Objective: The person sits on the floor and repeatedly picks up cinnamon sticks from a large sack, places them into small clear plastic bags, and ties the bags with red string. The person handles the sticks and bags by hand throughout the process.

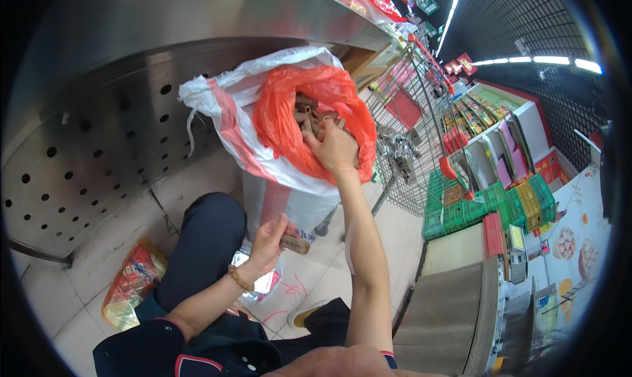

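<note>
A white woven sack with red stripes stands upright before me, its mouth rolled down. Lining it is a red plastic bag, open at the top and holding several brown hollow rolls. My right hand reaches inside, its fingertips down among those rolls; whether it grips one is hidden. Lower and to the left, my left hand, with a beaded bracelet on the wrist, holds a brown roll in front of the sack. Beneath that hand a clear plastic packet is partly visible.
A perforated metal panel rises behind the sack at left. The wire shopping cart stands close at right, near green plastic crates. A colourful plastic bag lies on the tiled floor by my left knee.
</note>
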{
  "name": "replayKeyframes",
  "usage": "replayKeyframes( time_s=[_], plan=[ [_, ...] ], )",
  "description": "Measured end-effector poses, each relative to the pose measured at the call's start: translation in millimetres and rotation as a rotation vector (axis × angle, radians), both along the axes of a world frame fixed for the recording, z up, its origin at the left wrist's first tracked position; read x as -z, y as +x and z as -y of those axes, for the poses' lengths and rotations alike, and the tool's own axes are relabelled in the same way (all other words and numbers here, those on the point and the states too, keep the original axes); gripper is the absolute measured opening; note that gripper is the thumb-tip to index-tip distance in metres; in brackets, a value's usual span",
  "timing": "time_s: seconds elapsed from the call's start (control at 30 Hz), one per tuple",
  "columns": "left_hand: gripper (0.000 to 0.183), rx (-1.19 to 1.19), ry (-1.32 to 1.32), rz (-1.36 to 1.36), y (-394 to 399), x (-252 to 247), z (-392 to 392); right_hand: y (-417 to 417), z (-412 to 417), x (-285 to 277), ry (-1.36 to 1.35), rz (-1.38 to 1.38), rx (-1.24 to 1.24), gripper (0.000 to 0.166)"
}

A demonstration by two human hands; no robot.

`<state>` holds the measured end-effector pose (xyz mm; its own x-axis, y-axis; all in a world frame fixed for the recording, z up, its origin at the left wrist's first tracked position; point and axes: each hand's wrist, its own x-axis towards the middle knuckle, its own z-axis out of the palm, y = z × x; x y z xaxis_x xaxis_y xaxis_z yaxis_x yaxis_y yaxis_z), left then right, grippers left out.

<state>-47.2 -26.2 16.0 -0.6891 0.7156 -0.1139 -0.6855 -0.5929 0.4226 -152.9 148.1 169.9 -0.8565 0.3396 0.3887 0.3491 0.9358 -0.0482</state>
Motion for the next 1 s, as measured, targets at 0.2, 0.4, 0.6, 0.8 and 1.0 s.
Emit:
replayKeyframes(
  time_s=[0.2,0.4,0.6,0.8,1.0],
  plan=[
    [0.036,0.002,-0.063,-0.088,7,-4,-4,21,-32,-5,-0.197,-0.079,0.016,0.03],
    [0.036,-0.01,-0.144,-0.051,7,7,-7,157,-27,-20,-0.919,-0.32,-0.113,0.026],
    [0.038,0.054,-0.277,-0.069,13,31,-23,282,-23,13,-1.144,-0.534,-0.012,0.02],
    [0.041,0.079,-0.366,-0.133,20,41,-30,301,-3,24,-1.163,-0.29,-0.052,0.02],
    [0.045,0.155,-0.433,-0.242,34,38,-32,307,2,46,-1.183,-0.186,-0.11,0.026]
  ],
)
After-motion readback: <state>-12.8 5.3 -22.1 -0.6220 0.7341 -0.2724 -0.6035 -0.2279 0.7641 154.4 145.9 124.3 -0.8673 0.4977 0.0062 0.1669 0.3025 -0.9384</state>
